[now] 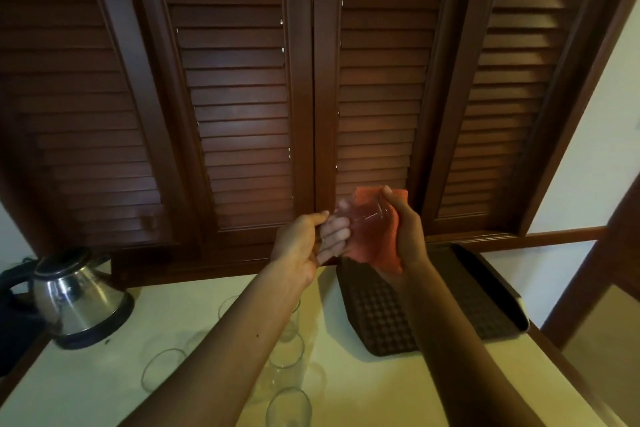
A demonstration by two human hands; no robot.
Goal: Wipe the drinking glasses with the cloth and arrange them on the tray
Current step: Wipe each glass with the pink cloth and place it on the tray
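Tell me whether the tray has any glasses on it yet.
Empty so far as visible: the dark tray shows only its bare grid, though the right arm hides part.

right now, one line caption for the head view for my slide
Left hand grips a clear glass while the right hand wipes it with an orange cloth above the dark tray.

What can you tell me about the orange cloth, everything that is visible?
The orange cloth looks soft and textured, like a towel. It is crumpled, held up in the air above the dark tray. The right hand grips it and presses it against a clear glass, which the left hand holds.
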